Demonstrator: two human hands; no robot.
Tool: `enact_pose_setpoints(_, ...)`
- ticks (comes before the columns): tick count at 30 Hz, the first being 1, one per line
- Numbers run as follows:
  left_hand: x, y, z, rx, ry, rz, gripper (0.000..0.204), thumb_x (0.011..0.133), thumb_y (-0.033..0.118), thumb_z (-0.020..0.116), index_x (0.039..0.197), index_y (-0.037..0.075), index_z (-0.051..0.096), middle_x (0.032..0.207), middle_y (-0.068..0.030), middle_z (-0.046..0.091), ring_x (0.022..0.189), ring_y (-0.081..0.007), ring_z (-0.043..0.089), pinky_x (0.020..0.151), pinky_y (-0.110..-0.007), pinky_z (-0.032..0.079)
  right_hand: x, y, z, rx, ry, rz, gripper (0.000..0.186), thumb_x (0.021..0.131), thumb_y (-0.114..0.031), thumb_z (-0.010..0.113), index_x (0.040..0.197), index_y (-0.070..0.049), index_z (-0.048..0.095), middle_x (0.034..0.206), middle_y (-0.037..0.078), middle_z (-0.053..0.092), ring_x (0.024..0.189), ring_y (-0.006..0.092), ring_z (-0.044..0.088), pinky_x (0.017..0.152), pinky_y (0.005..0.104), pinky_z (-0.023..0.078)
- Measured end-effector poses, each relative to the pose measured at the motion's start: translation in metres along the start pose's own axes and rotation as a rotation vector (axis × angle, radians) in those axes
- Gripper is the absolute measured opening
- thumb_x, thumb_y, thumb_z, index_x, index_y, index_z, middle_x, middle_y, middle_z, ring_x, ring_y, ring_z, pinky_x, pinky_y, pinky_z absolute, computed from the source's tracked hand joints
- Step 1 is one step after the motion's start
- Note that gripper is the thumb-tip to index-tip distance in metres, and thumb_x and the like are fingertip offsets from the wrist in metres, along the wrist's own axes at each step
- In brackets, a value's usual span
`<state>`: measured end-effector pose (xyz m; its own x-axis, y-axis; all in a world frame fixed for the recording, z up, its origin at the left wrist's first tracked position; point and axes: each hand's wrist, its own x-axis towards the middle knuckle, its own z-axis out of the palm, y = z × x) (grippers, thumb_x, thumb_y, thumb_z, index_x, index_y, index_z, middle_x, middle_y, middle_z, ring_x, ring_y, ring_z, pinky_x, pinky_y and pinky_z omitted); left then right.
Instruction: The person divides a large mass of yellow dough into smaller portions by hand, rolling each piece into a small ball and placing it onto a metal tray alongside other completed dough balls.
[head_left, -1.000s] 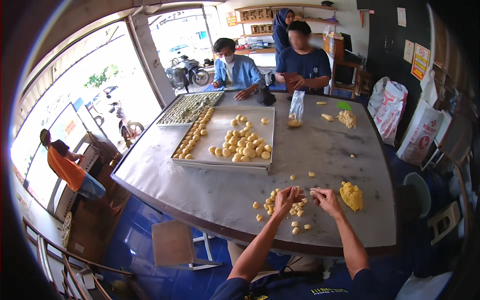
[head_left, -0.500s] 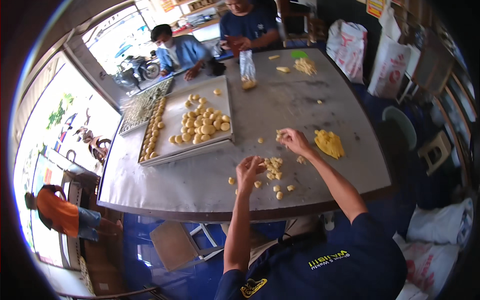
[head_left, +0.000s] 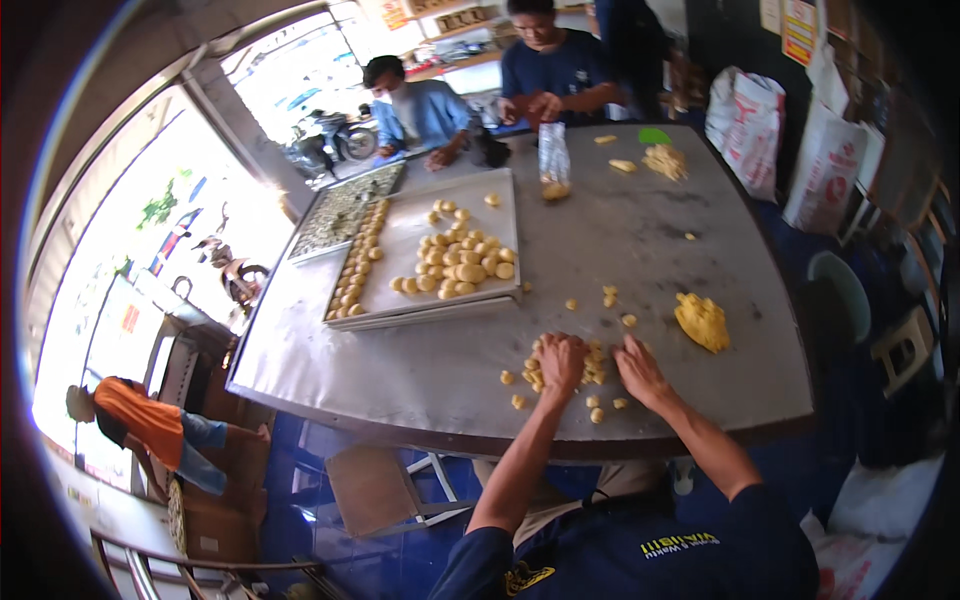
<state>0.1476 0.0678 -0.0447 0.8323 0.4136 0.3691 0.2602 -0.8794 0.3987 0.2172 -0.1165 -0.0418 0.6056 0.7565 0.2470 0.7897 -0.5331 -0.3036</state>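
1. Position. Your left hand (head_left: pixel 562 360) rests curled on the cluster of dough balls (head_left: pixel 590 372) near the table's (head_left: pixel 420 370) front edge, centre-right. Fingers are bent down over the balls; whether they pinch one can't be told. Your right hand (head_left: pixel 640 368) lies flat just beside the cluster, fingers extended and close together, palm down on the metal.

2. Work material. The dough lump (head_left: pixel 703 320) sits to the right of the cluster, nearer the right edge, apart from both hands. Loose balls lie scattered around the cluster, a few toward the tray (head_left: pixel 400 250).

3. Technique (judgement). Keep balls even in size; take approx. equal pinches from the lump. Roll w/ light pressure; too much flattens soft dough. Gather strays near the front edge first, since they could roll off.

4. Tray. It stands at table centre-left, one column filled along its left side, a loose group in the middle. Far-right area is bare, so there's room. Place balls in rows, not touching.

5. Clearance. Two other people work at the far edge, w/ a bag (head_left: pixel 553 160) upright between them and the tray. Keep reaches short.
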Motion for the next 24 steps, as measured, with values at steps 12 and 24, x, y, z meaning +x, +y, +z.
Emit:
enact_pose_setpoints(12, 0.002, -0.003, -0.009, -0.199, -0.18, -0.079, 0.028, 0.088, 0.014, 0.067, 0.117, 0.01, 0.067, 0.109, -0.01, 0.07, 0.116, -0.0314, 0.057, 0.099, -0.051, 0.037, -0.003, -0.008, -0.032, 0.331, 0.163, 0.026, 0.015, 0.084, 0.007, 0.064, 0.098, 0.005, 0.07, 0.102, 0.021, 0.056, 0.099, 0.039, 0.062, 0.081, 0.0446, 0.052)
enact_pose_setpoints(24, 0.01, -0.003, -0.019, -1.616, -0.1, -0.5, 0.033, 0.1, 0.025, 0.069, 0.12, -0.001, 0.07, 0.114, -0.0059, 0.07, 0.102, -0.0121, 0.067, 0.091, -0.027, 0.056, 0.01, 0.01, -0.037, 0.903, 0.063, 0.179, 0.023, 0.096, -0.008, 0.067, 0.116, 0.003, 0.073, 0.076, 0.003, 0.067, 0.06, 0.0097, 0.058, 0.056, 0.0273, 0.049)
